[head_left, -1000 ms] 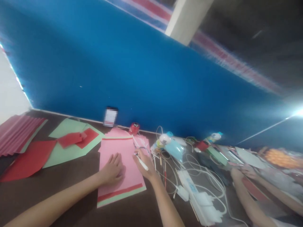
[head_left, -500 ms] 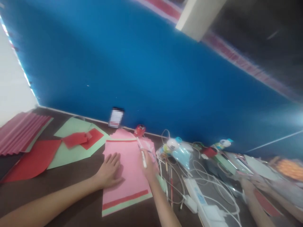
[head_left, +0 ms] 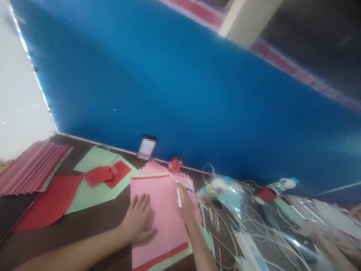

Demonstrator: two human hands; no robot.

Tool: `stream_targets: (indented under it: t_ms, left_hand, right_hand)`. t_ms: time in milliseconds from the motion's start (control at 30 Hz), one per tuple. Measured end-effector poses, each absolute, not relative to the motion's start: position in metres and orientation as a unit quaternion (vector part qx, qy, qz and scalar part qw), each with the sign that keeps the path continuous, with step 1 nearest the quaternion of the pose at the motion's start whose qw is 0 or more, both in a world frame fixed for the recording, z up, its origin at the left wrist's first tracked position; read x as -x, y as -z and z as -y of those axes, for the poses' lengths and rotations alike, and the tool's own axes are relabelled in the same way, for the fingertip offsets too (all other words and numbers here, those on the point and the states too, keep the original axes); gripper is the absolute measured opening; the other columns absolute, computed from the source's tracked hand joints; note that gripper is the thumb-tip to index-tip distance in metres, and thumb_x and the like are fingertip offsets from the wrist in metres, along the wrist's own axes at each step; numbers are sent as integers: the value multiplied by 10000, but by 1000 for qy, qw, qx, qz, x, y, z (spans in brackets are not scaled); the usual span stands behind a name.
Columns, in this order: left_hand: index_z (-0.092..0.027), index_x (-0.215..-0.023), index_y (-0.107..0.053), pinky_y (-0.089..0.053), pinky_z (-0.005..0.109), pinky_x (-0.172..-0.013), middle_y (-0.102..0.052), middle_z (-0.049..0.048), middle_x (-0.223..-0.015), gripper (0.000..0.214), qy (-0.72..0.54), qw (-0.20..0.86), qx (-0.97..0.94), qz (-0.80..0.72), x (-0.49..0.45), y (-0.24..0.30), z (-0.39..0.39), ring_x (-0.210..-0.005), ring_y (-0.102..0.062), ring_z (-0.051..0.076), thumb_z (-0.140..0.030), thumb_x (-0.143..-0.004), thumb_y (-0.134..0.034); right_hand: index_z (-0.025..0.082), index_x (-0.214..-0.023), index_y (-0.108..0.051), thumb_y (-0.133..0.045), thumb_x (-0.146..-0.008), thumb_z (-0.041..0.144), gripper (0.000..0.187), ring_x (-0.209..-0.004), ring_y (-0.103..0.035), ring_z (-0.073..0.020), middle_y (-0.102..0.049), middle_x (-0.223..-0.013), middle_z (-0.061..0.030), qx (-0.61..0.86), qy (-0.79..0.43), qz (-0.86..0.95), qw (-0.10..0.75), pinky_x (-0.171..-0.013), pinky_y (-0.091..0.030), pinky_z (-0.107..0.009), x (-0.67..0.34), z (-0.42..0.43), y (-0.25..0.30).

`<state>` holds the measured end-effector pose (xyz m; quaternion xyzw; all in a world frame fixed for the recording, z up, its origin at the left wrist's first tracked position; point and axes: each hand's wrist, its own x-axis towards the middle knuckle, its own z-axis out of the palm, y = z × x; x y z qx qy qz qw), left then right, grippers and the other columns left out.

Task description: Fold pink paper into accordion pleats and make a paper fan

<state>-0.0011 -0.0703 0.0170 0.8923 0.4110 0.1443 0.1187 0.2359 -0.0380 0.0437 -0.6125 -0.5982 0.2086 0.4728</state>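
A pink sheet of paper (head_left: 160,222) with red and pale green strips along its near end lies on the dark table. My left hand (head_left: 139,218) rests flat on its left part, fingers spread. My right hand (head_left: 186,205), over the sheet's right edge, is closed around a slim white pen-like tool (head_left: 179,197); its exact kind is unclear. The tool's far end points toward the sheet's top right corner, where more pink paper (head_left: 153,167) shows beneath. Just beyond is a small red object (head_left: 175,164).
Red papers (head_left: 53,199) and pale green paper (head_left: 96,158) lie left, beside a pleated pink paper (head_left: 36,165). A phone-like object (head_left: 146,147) leans on the blue wall (head_left: 169,75). White cables, a power strip (head_left: 251,248) and plastic-wrapped items (head_left: 229,197) crowd the right, near another person's blurred arm (head_left: 329,248).
The camera view has shifted, so everything appears lower and farther right. My left hand stays flat on the pink sheet, and my right hand keeps hold of the white tool at its edge.
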Motion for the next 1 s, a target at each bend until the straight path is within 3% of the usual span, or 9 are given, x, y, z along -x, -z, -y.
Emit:
stream_targets:
  t_ms: [100,233,333,433,500,567,667,767,1000]
  left_hand:
    - [-126,-1192,-523,-89,587,-1035,-326,201,-1402,728,-145,120,-890,-416,0,-17,72,-1304,-227,393,-682,-762,-338]
    - [-148,-1109,-572,-82,607,-1025,-320,191,-1409,660,-138,138,-882,-429,-2,-21,72,-1309,-210,401,-667,-761,-361]
    - [-166,-1088,-581,-87,593,-1034,-313,168,-1419,653,-137,152,-880,-428,-1,-22,69,-1314,-206,391,-683,-749,-370]
    - [-155,-1171,-532,-99,554,-1057,-322,166,-1415,746,-144,166,-875,-431,-1,-22,65,-1315,-225,367,-724,-712,-384]
    - [-115,-1265,-447,-102,534,-1069,-341,182,-1399,812,-160,167,-872,-432,0,-21,64,-1313,-236,354,-714,-720,-385]
    - [-83,-1316,-378,-97,530,-1074,-358,194,-1384,839,-174,161,-877,-418,1,-20,64,-1308,-243,354,-690,-738,-384]
    - [-98,-1263,-450,-74,542,-1073,-361,190,-1382,769,-168,150,-891,-394,1,-19,68,-1307,-232,369,-670,-753,-379]
    - [-112,-1160,-535,-63,561,-1062,-322,192,-1405,691,-139,149,-893,-402,1,-19,71,-1319,-178,394,-656,-766,-370]
    - [-75,-1212,-481,-86,611,-1028,-303,231,-1401,761,-101,140,-898,-406,4,-20,73,-1315,-148,428,-674,-776,-309]
  right_hand:
    - [210,-930,-642,-529,-719,307,259,-958,-585,-250,-670,-936,-62,603,-296,521,526,-826,-475,-396,-220,28,-54]
    - [204,-888,-635,-489,-742,334,244,-738,-632,-209,-677,-806,-58,591,-382,468,534,-648,-507,-341,-191,9,-67]
    - [187,-829,-633,-523,-717,306,197,-598,-612,-165,-671,-748,-56,524,-598,265,546,-557,-479,-288,-164,2,-89]
    - [169,-871,-643,-550,-729,265,195,-613,-599,-161,-674,-788,-75,472,-671,243,518,-563,-466,-290,-153,9,-128]
    - [190,-893,-645,-574,-730,279,199,-630,-592,-148,-675,-837,-60,460,-665,254,531,-590,-466,-283,-161,17,-158]
    - [203,-940,-637,-580,-734,260,221,-709,-600,-147,-673,-901,-56,450,-577,314,605,-636,-465,-275,-178,23,-182]
    - [201,-930,-644,-587,-715,299,243,-684,-595,-138,-673,-804,-43,463,-506,309,659,-612,-460,-255,-200,22,-184]
    - [180,-886,-651,-605,-681,321,253,-570,-568,-124,-673,-739,-47,505,-508,287,635,-519,-434,-241,-204,7,-141]
    - [180,-710,-594,-653,-604,373,228,-438,-509,-106,-597,-535,22,606,-418,315,599,-430,-367,-220,-194,-34,-37]
